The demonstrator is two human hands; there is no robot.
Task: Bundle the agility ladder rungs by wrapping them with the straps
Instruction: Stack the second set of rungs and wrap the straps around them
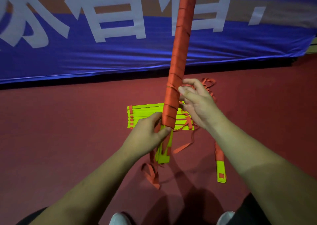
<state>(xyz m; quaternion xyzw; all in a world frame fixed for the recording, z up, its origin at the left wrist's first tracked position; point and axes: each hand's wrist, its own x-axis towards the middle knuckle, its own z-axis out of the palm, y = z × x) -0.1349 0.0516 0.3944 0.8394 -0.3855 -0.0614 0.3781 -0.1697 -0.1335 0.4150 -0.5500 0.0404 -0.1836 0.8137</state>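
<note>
Bundle [180, 53] upright above the floor [68, 121], top cut off by frame. My left hand [149, 133] grips its lower end; my right hand [195, 99] pinches the strap [171, 86] against it. Spare rungs [145, 112] half-hidden behind; open floor leftward.

Orange-wrapped rung bundle [180, 53] raised: left hand [147, 135] grips bottom, right hand [197, 103] pinches strap [172, 87].
</note>
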